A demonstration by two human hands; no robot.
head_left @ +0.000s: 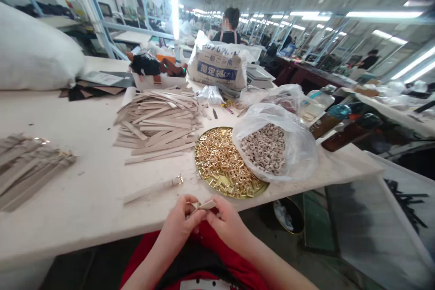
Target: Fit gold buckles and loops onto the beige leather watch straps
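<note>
Both hands meet at the table's near edge over a beige strap (208, 205). My left hand (181, 216) pinches one part of it, and something small between those fingers is too hidden to name. With thumb and fingers, my right hand (224, 219) grips the strap's other part. Just beyond them lies a single strap with a gold buckle (178, 180) at its end. A round gold tray (222, 181) heaped with gold buckles (220, 152) stands ahead to the right. Beside it, a clear plastic bag (302, 154) gapes around many small beige loops (267, 147).
A big pile of beige straps (159, 120) covers the table's middle, and buckled straps (27, 163) lie at far left. Behind stand a printed white sack (217, 65) and a box of dark items (152, 72). Dark bottles (350, 133) lean at right. A person (231, 27) sits beyond.
</note>
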